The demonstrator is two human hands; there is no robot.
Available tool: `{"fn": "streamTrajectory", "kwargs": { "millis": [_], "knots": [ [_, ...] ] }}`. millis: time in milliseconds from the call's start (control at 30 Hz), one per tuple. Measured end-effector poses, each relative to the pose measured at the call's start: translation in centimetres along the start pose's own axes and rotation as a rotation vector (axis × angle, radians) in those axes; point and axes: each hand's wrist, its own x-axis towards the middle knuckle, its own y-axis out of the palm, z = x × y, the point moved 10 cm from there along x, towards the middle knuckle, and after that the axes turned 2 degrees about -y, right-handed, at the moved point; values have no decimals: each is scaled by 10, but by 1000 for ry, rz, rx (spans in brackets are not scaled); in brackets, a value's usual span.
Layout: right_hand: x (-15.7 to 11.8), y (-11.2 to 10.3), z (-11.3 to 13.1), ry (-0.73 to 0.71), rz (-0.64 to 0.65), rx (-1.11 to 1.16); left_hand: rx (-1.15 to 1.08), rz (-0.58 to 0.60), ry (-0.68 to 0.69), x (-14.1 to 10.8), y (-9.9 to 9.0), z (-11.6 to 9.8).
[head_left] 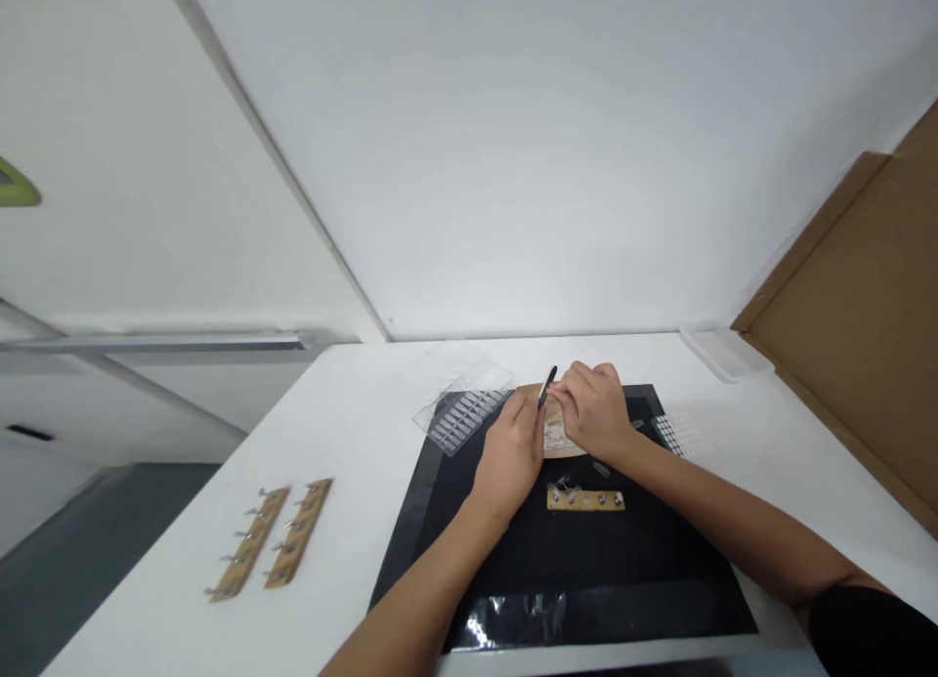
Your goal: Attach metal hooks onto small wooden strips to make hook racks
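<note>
Above a round tan dish (pixel 563 453) at the back of the black mat, my two hands meet. My left hand (pixel 511 450) is closed around a thin black stick-like tool (pixel 548 384). Close against its right side, my right hand (pixel 592 403) is pinched; whatever lies between its fingertips is too small to make out. Pale bits are visible in the dish. In front of it lies a wooden strip (pixel 586 501) with metal clips and clear pieces. A clear tray of nail-shaped pieces (pixel 463 421) rests left of my left hand.
Two wooden clip strips (pixel 253 543) (pixel 299 533) lie on the white table (pixel 352 443) at the left. A sheet of small white dots (pixel 670 435) is right of the mat. An open clear box (pixel 725 353) stands at the back right, beside brown cardboard (pixel 850 296).
</note>
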Motion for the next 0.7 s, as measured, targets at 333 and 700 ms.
{"fn": "streamTrajectory", "kwargs": {
  "millis": [333,700],
  "knots": [
    [2,-3,3,-24,-6,-9,23,0,6,0,1,0],
    [1,4,8,-80,65,44,46,-14,6,1,-3,-3]
  ]
}}
